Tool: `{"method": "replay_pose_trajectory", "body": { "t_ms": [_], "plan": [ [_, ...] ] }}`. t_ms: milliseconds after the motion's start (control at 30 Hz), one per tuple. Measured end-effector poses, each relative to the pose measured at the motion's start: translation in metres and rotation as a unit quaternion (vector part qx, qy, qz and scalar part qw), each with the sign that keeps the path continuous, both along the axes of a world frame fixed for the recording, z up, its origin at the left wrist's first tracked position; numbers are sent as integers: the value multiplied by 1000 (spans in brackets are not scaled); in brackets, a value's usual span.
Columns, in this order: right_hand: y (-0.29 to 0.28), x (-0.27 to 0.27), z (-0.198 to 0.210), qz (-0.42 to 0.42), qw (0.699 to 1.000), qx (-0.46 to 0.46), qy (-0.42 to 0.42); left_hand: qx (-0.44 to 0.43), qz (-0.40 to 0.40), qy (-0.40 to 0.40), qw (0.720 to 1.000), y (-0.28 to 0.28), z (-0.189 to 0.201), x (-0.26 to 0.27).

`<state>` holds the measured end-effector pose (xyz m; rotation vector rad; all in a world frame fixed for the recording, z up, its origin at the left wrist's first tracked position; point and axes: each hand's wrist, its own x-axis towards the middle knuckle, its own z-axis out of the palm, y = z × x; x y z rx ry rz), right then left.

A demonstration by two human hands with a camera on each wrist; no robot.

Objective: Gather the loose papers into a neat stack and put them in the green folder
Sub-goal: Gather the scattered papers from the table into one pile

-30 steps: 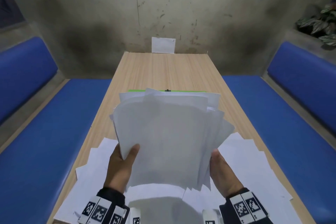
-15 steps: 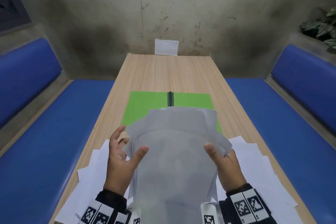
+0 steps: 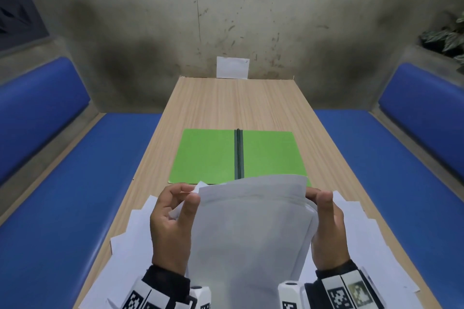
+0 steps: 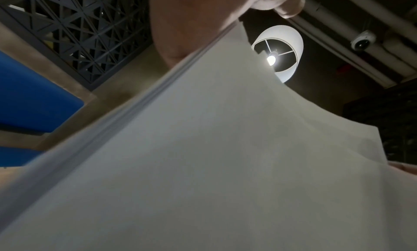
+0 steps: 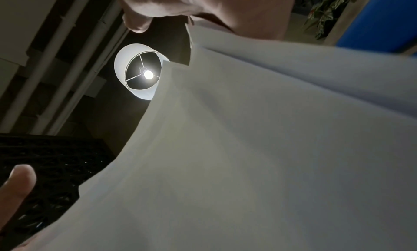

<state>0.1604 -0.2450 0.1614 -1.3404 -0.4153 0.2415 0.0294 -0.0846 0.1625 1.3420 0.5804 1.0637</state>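
White paper stack, pinched at both sides by the left hand and right hand, hides the near table; it now sits lower, baring the open green folder beyond, with loose sheets beneath. Left wrist: blurred stack edge under the palm, lamp overhead. Right wrist: misaligned corners.

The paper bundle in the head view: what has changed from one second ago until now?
The paper bundle came down toward the person and looks more squared, uncovering the open green folder. The left hand and right hand slid from its lower edges up to its top corners, holding it throughout. The folder, the loose sheets and the table stayed put.
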Motion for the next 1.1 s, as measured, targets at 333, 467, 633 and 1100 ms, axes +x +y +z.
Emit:
{"method": "replay_pose_trajectory", "body": {
  "t_ms": [333,467,633,1100],
  "plan": [
    [1,-10,-1,-90,994,-55,-14,51,71,62,994,-12,1,4],
    [-3,-8,0,-89,994,-54,-18,60,45,61,995,-8,-4,0],
    [-4,-3,-3,-80,995,-54,-12,79,-23,47,995,-6,-2,-8],
    [-31,2,-41,108,988,-108,-12,18,-214,148,965,21,-36,-41]
  ]
}}
